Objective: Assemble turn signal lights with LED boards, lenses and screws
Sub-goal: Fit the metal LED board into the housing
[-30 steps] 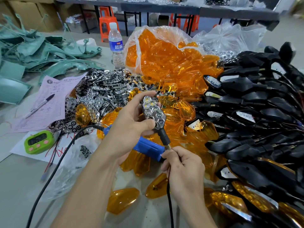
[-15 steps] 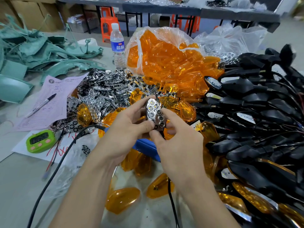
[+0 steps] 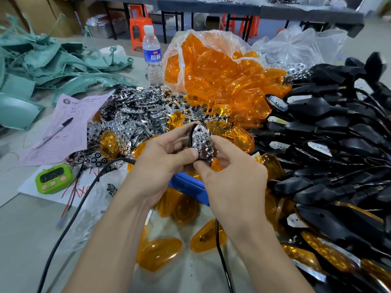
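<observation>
Left hand [image 3: 160,166]: we see it gripping the turn signal light [image 3: 202,144], thumb on the chrome face.
Right hand [image 3: 230,178]: seemingly pinching the light's near end.
Light: centre, nearer than the bag of orange lenses [image 3: 222,81].

Head-worn camera looks forward and down, close over the cluttered table [image 3: 25,229].

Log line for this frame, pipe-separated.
left hand: grips turn signal | right hand: pinches its lower end | state: chrome face uncovered
</observation>
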A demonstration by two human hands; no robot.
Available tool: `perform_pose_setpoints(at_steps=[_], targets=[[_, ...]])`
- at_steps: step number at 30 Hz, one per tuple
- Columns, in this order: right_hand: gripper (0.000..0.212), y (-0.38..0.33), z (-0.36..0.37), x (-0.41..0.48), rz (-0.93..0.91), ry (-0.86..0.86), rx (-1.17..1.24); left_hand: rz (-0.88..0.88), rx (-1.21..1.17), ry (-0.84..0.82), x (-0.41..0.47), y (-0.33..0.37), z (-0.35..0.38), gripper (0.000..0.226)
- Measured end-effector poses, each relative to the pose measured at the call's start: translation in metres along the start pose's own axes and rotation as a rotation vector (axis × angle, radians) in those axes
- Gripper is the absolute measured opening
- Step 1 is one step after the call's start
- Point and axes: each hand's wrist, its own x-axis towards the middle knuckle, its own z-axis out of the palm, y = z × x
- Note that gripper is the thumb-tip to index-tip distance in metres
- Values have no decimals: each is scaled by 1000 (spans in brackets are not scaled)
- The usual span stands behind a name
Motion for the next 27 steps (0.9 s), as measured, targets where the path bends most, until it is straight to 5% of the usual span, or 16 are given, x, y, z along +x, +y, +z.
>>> perform_pose_setpoints(at_steps=[4, 7, 17, 27], targets=[[23, 9, -4, 12, 49, 17, 136, -20, -32, -5, 2, -4, -1, 58], [34, 23, -10, 30, 185, -59, 321, -73, -60, -9, 4, -10, 0, 58], [10, 52, -15, 49, 586, -255, 863, -127, 87, 158, 26, -18, 11, 40], [23, 55, -4, 44, 333, -120, 621, -109, 197, 163, 23, -19, 18, 34]])
